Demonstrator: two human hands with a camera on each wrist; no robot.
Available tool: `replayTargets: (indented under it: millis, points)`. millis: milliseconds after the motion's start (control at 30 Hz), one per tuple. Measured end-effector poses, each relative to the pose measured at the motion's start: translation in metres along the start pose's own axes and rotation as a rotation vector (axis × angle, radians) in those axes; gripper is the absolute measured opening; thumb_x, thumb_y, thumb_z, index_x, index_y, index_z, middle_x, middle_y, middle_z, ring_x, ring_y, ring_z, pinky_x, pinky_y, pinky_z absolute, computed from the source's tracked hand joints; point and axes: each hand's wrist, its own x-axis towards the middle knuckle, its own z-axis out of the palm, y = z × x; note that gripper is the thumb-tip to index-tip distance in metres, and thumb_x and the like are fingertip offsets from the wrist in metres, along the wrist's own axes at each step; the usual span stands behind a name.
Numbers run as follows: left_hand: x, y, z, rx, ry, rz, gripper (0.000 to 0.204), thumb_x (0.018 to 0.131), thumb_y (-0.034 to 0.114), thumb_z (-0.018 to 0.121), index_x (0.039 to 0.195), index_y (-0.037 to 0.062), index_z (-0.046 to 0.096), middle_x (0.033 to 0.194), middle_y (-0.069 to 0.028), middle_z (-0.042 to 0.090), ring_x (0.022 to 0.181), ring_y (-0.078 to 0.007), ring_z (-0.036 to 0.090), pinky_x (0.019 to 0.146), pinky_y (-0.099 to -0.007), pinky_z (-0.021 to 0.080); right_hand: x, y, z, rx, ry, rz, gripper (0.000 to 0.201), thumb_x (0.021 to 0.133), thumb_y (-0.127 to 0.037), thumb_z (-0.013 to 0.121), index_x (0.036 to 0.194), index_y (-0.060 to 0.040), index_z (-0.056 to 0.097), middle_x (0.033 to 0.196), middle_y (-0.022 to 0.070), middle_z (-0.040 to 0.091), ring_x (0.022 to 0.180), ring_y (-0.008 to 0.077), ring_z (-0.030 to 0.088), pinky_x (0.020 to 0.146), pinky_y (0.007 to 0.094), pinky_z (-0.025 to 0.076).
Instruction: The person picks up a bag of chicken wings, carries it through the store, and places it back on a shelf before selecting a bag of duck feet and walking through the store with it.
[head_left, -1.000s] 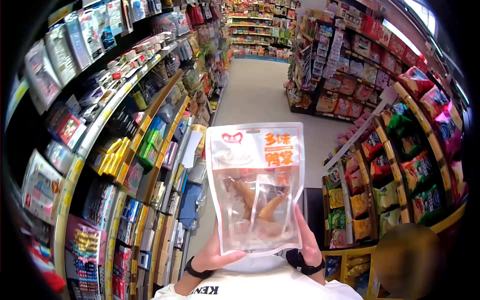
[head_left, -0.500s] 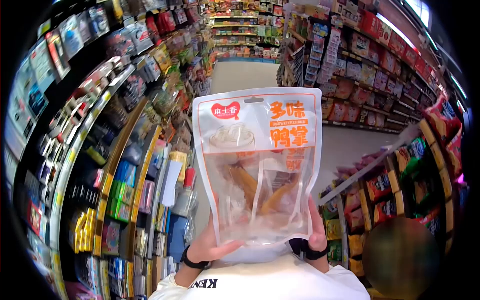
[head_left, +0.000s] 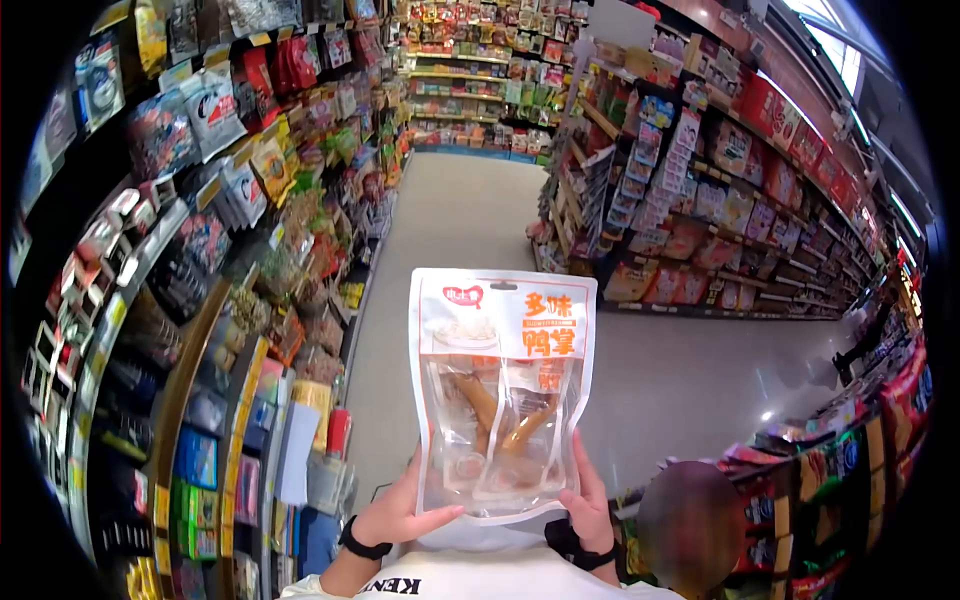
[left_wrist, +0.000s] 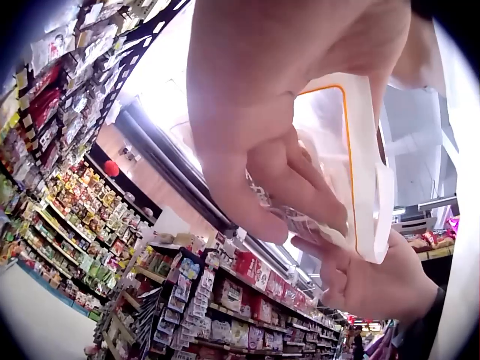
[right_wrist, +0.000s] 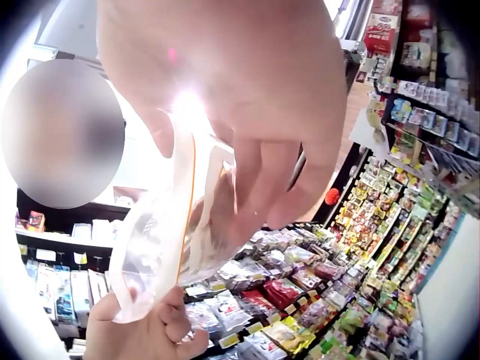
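Upright, clear snack pouch (head_left: 500, 390), orange-white label, brown pieces inside.

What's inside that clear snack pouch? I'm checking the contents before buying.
Through the pouch's clear window, a few long orange-brown pieces show. The printed top panel hides the upper part; both hands cover the bottom corners.

stocked snack shelves (head_left: 700, 200) along a grey aisle floor (head_left: 470, 230)

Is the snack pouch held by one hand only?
No: in the head view both the left hand and right hand hold the snack pouch.
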Motion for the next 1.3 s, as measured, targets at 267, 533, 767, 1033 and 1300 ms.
replayTargets:
  millis: [267, 533, 767, 1033, 1300]
  points:
    - [0.114, -0.041, -0.114, -0.147, 0.010, -0.170, 0.088, 0.077, 0.015, 0.062, 0.136, -0.0061, 0.000, 0.142, -0.0228, 0.011, 0.133, -0.0268, 0.010, 0.106, -0.0330, 0.012, 0.167, 0.011, 0.014, -0.125, 0.181, -0.161, 0.070, 0.063, -0.002, 0.047, 0.131, 0.0059, 0.030, 0.109, 0.0158, 0.057, 0.099, 0.0168, 0.054, 0.089, 0.0260, 0.037]
    - [0.215, -0.069, -0.187, 0.024, -0.050, -0.222, 0.083, 0.080, 0.008, 0.058, 0.136, -0.0025, -0.003, 0.115, -0.0195, 0.050, 0.085, -0.0202, 0.059, 0.077, -0.0299, 0.045, 0.290, 0.066, -0.002, -0.156, 0.331, -0.138, 0.062, 0.064, 0.005, 0.046, 0.126, 0.0043, 0.040, 0.105, 0.0148, 0.060, 0.091, 0.0144, 0.056, 0.084, 0.0240, 0.039]
    - [0.336, -0.113, -0.223, -0.022, -0.034, -0.193, 0.085, 0.083, 0.003, 0.053, 0.136, 0.0032, -0.013, 0.116, -0.0165, 0.049, 0.087, -0.0165, 0.057, 0.079, -0.0280, 0.044, 0.414, 0.089, -0.064, -0.231, 0.174, -0.050, 0.059, 0.069, 0.006, 0.045, 0.128, 0.0009, 0.039, 0.106, 0.0103, 0.059, 0.087, 0.0105, 0.054, 0.080, 0.0212, 0.039]
    - [0.520, -0.140, -0.250, -0.095, 0.138, -0.050, 0.076, 0.081, 0.000, 0.052, 0.137, -0.0014, 0.001, 0.126, -0.0134, 0.039, 0.077, -0.0083, 0.048, 0.083, -0.0230, 0.037, 0.570, 0.072, -0.142, -0.122, 0.153, -0.167, 0.068, 0.070, 0.004, 0.050, 0.134, 0.0012, 0.026, 0.122, 0.0113, 0.047, 0.101, 0.0160, 0.049, 0.089, 0.0280, 0.036]
    - [0.652, -0.195, -0.285, -0.200, 0.105, -0.118, 0.074, 0.081, 0.002, 0.054, 0.138, 0.0000, 0.007, 0.124, -0.0096, 0.043, 0.086, -0.0086, 0.051, 0.080, -0.0241, 0.040, 0.682, 0.103, -0.176, 0.008, 0.239, 0.057, 0.072, 0.072, -0.005, 0.055, 0.135, 0.0044, 0.019, 0.131, 0.0149, 0.035, 0.117, 0.0201, 0.038, 0.096, 0.0303, 0.031]
